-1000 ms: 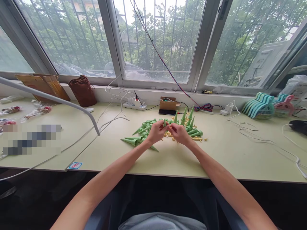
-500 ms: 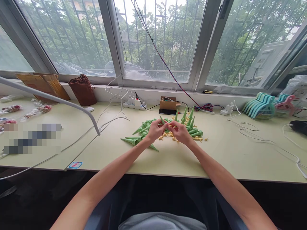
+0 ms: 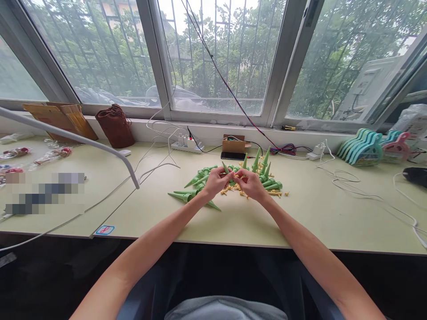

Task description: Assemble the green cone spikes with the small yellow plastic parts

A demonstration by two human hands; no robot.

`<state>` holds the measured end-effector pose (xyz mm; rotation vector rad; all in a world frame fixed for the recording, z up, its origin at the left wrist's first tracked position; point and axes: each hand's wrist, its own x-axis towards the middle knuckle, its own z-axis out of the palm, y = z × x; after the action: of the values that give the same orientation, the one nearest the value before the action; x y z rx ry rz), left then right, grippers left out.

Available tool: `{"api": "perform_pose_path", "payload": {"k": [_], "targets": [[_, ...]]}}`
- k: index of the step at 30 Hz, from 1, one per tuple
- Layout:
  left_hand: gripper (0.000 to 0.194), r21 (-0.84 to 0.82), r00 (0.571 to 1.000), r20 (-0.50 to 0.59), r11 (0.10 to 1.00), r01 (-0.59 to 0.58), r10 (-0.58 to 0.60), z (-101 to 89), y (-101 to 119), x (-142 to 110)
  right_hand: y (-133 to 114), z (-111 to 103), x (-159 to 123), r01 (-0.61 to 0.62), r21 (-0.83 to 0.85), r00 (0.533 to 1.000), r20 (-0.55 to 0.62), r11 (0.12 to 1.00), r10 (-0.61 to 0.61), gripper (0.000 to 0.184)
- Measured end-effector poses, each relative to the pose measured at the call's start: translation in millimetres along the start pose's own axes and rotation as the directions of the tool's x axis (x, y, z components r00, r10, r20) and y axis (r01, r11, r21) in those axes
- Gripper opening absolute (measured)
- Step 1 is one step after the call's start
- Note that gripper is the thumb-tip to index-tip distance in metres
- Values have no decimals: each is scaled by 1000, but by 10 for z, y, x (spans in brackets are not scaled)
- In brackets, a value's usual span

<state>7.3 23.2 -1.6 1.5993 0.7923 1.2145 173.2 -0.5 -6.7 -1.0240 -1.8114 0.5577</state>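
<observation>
My left hand (image 3: 216, 181) is closed around a green plastic plant watering spike (image 3: 225, 167), its pointed tip sticking up and away past the fingers. My right hand (image 3: 249, 183) meets it fingertip to fingertip in a pinch; whatever lies between those fingers is mostly hidden. Several more green spikes (image 3: 187, 195) lie to the left of and below my left hand. Beyond my right hand, other green spikes (image 3: 266, 158) stand point up, and some lie flat (image 3: 273, 184). Small yellow plastic pieces (image 3: 275, 193) are scattered under and around both hands.
A phone (image 3: 233, 156) and a small cardboard box (image 3: 233, 144) sit behind the spikes. White cables (image 3: 363, 193) trail along the right; a grey curved tube (image 3: 100, 144) crosses on the left. Teal hangers (image 3: 360, 149) and a brown pouch (image 3: 115, 126) stand near the window.
Both hands stay in almost the same place, still joined at the fingertips over the spike. Only a slight shift of the right fingers shows.
</observation>
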Motion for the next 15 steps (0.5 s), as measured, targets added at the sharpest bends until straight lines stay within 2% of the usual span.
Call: {"api": "perform_pose_path", "payload": {"k": [7,15], "targets": [[37,-32,999,-26,999,20,-21,27,26,-17,-25,-3,-4,-25,26,1000,2,999,25,34],[36,32,1000,-11,999,14,-13,31,50,-29,-46,0,-16,-3,12,1000,30,1000,3,25]]}}
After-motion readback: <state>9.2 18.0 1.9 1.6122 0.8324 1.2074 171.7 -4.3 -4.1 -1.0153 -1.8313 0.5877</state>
